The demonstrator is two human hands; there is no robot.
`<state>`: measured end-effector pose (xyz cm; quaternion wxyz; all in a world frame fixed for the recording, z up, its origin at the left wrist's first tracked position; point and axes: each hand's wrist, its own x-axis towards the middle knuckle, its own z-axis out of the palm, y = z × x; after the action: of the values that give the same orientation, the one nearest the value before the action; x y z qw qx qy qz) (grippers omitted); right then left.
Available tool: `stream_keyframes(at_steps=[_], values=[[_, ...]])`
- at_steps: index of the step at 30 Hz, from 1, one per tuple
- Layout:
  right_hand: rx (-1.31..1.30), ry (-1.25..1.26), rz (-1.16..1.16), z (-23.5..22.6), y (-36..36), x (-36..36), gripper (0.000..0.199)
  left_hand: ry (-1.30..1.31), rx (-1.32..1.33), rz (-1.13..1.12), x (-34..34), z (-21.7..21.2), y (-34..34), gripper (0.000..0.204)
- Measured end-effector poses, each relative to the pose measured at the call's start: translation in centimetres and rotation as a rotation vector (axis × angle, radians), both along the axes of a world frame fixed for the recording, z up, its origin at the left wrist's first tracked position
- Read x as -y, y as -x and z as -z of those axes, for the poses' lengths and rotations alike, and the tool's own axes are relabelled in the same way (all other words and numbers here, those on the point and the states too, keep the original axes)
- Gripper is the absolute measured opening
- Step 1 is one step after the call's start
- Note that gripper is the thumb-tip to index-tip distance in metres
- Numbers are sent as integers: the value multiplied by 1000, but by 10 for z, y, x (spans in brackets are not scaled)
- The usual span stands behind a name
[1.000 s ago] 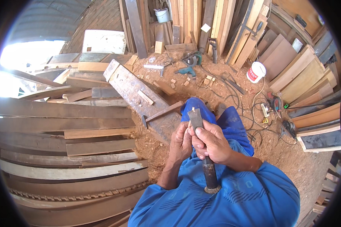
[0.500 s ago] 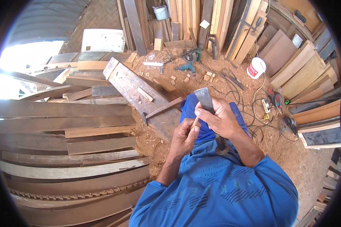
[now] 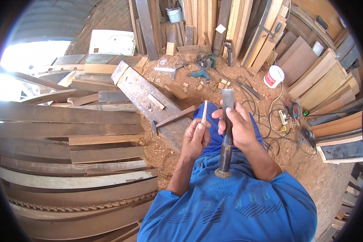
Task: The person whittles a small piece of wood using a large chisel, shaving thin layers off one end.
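Note:
Between the thumb and fingers of my left hand (image 3: 196,137) stands a thin, pale wooden peg (image 3: 205,112), its narrow end pointing up. My right hand (image 3: 241,126) grips a wide chisel (image 3: 227,117) by its blade, thumb along the metal. The flat cutting end is uppermost, and the dark handle (image 3: 225,160) hangs down before my blue shirt. Peg and chisel are apart, side by side over my lap. A hammer (image 3: 175,117) lies on the worn plank bench (image 3: 149,97) to the left of my knees, near a small wood offcut (image 3: 155,101).
Stacked boards (image 3: 68,133) fill the left side. Ahead on the sawdust-covered floor lie a teal power drill (image 3: 199,74), a circular saw (image 3: 205,61) and wood scraps. A white bucket (image 3: 274,76), cables (image 3: 272,115) and an angle grinder (image 3: 308,137) are on the right. Planks lean along the back.
The chisel has swung upright and its blade has moved away from the peg. My left hand has turned the peg to point up, and the two hands are farther apart.

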<state>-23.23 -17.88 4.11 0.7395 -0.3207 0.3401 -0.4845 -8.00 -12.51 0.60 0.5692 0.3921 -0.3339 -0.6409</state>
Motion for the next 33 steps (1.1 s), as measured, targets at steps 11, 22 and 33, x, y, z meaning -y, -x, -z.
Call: stream_keyframes(at_steps=[11,22,33], values=[[310,-286,-211,-16,-19,-17,21,-69,-191,-24,21,-7,-13,24],[149,-255,-445,-29,-27,-43,21,69,504,-12,11,-24,-23,23],[16,60,-149,-66,4,-43,20,-303,-143,41,-59,3,1,28]])
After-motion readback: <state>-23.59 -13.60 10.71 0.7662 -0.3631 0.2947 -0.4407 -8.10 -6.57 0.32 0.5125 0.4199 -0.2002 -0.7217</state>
